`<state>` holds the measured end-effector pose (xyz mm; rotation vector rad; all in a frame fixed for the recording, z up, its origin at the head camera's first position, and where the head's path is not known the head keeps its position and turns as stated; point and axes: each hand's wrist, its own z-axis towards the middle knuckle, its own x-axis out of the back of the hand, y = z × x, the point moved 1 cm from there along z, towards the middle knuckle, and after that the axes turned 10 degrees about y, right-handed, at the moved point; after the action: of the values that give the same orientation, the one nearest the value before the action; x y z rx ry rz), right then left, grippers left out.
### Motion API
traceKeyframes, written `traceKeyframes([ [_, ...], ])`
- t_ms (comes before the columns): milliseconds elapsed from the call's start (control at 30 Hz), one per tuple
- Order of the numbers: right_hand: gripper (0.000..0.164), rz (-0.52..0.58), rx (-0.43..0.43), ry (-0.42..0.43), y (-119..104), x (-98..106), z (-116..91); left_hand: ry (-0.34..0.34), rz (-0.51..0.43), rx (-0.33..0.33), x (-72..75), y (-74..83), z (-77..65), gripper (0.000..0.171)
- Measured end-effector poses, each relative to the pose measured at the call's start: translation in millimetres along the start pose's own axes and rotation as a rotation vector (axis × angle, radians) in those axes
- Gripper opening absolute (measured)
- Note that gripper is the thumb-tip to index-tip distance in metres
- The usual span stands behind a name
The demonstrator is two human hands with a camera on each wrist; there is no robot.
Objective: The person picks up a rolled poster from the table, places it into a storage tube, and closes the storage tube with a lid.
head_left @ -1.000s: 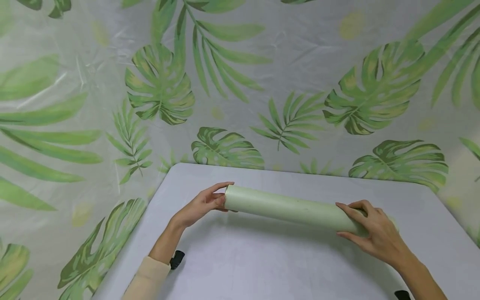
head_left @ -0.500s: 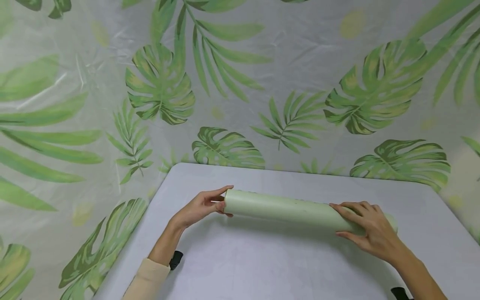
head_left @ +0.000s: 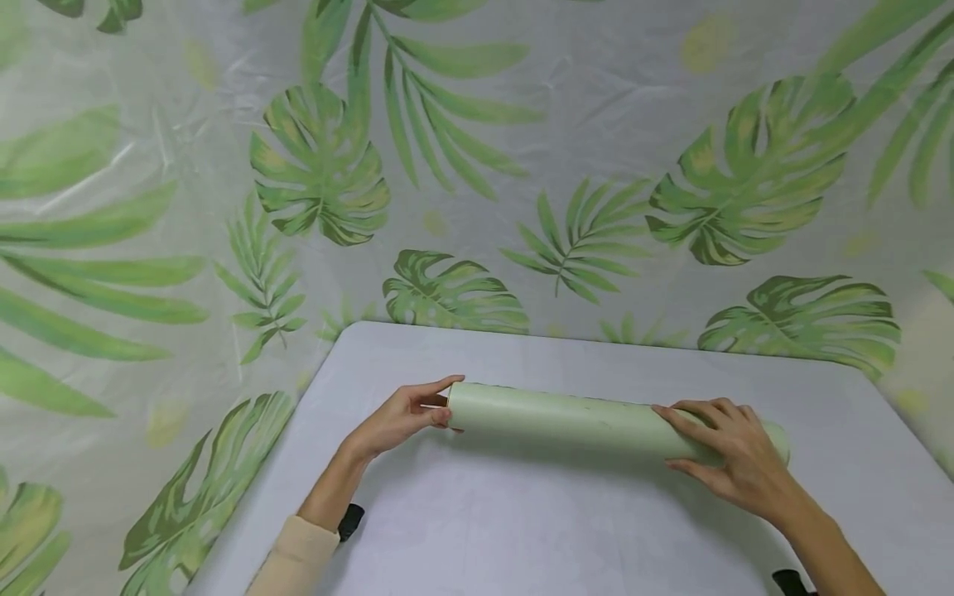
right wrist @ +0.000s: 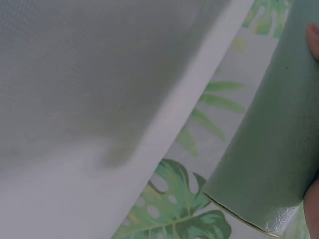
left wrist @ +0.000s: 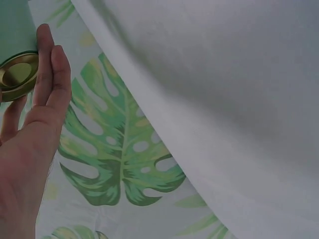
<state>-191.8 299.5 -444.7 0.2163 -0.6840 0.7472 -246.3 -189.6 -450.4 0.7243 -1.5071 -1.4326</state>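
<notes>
A long pale green tube [head_left: 559, 420] is held above the white table, slanting slightly down toward the right. My left hand [head_left: 395, 420] pinches its left end between thumb and fingers. That end shows a recessed gold metal cap [left wrist: 19, 74] in the left wrist view, with fingers lying along its rim. Near the right end, my right hand [head_left: 738, 455] grips the tube from above, thumb on the near side and fingers over the top. Seen from the right wrist, the tube's far-right end has a thin gold edge [right wrist: 241, 221]; most of that hand is out of frame.
The white table [head_left: 507, 521] spreads beneath both hands, with the tube's shadow on it. Leaf-printed sheeting [head_left: 596, 124] hangs behind the table and along its left side. Dark wrist-worn pieces show at the left wrist [head_left: 350, 521] and right wrist [head_left: 790, 582].
The tube's left end has dropped a little, so it lies nearer level, and a faint uneven line now shows along its upper edge. My right fingers have shifted slightly left.
</notes>
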Motion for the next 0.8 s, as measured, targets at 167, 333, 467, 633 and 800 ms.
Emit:
traceKeyframes([
  [167, 0.078, 0.017, -0.028, -0.019, 3, -10, 2, 0.034, 0.050, 0.040, 6.3, -3.2, -0.4, 0.059],
  [333, 0.084, 0.032, -0.045, -0.019, 7, -21, 2, -0.008, 0.084, 0.051, 12.5, -8.4, 3.4, 0.061],
  [467, 0.083, 0.061, -0.058, -0.014, 10, -33, 4, -0.025, 0.126, 0.064, 18.1, -14.2, 7.4, 0.061],
  [633, 0.082, 0.069, -0.067, -0.030, 12, -52, 6, -0.019, 0.195, 0.058, 23.7, -21.1, 13.6, 0.060],
  [800, 0.082, 0.073, -0.078, -0.044, 11, -63, 5, 0.002, 0.247, 0.061, 24.6, -22.0, 18.5, 0.062],
])
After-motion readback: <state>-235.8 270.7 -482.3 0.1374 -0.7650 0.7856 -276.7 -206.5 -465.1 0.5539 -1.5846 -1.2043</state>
